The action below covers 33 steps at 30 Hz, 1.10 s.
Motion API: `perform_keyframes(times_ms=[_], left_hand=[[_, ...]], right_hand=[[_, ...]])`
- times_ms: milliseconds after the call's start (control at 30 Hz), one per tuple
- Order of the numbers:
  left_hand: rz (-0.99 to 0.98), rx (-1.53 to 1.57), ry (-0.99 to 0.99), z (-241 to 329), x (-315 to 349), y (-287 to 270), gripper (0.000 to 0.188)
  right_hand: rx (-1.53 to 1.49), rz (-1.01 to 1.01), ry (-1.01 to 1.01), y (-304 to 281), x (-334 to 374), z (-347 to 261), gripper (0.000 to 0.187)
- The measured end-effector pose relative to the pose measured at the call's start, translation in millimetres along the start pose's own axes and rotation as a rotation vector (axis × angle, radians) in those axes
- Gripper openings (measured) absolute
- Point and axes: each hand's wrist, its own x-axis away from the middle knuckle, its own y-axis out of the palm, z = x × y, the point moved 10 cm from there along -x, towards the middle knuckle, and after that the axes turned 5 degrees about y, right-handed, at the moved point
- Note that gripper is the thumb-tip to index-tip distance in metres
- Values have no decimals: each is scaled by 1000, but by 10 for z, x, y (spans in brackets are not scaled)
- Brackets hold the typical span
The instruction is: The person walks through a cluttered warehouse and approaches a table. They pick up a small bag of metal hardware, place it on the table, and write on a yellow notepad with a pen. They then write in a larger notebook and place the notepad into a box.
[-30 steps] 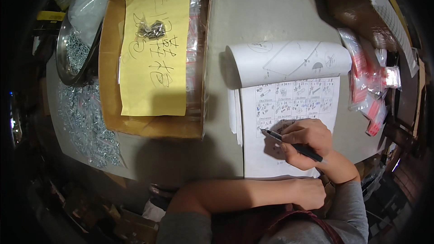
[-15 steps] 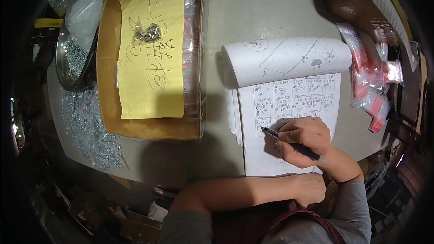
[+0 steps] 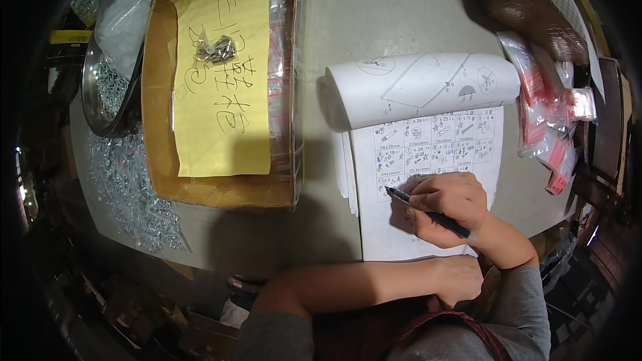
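Observation:
My right hand [image 3: 449, 208] grips a dark pen [image 3: 447, 223], its tip on the lower left of the printed grid. Under it lies a stack of white paper sheets [image 3: 388, 237], with small part drawings and handwritten marks. The top sheet [image 3: 428, 90], showing a line diagram, is curled back over the far part of the stack. My left forearm lies across the table's near edge. At its end, my left hand [image 3: 459, 279] rests by the sheets' lower right corner, closed with its fingers curled under and nothing visible in it.
At left stands a cardboard box [image 3: 227, 194] with yellow paper [image 3: 224, 140] and a small bag of metal parts [image 3: 217, 50] on top. Beyond are a metal bowl of screws [image 3: 112, 90] and bagged screws [image 3: 137, 200]. Red-and-white zip bags [image 3: 535, 120] lie at right.
The view has shifted very slightly. The pen tip stays at nearly the same spot on the page, and both hands keep their places.

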Motion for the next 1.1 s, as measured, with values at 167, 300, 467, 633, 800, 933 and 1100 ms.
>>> perform_keyframes(times_ms=[167, 300, 467, 633, 800, 933, 1100], left_hand=[[-11, -8, -3, -3, -9, 9, 18], [-6, -8, -5, -11, -5, 1, 18], [15, 7, -10, -17, 16, -37, 18], [-38, -17, 5, 38, 27, -49, 17], [-120, 169, -89, -164, -37, 372, 14], [118, -3, 164, 153, -21, -73, 16], [396, 32, -169, 181, -48, -626, 18]], right_hand=[[17, 7, -2, -19, -2, -11, 16], [19, 13, -14, -35, -23, -21, 15], [-71, 117, -37, -155, -34, -37, 13], [-91, 160, -5, -241, 20, -117, 13], [129, 93, 131, -477, 212, -507, 16], [93, 369, 534, -1038, 979, -815, 15], [-116, 909, 748, -1413, 1996, -1340, 13]])
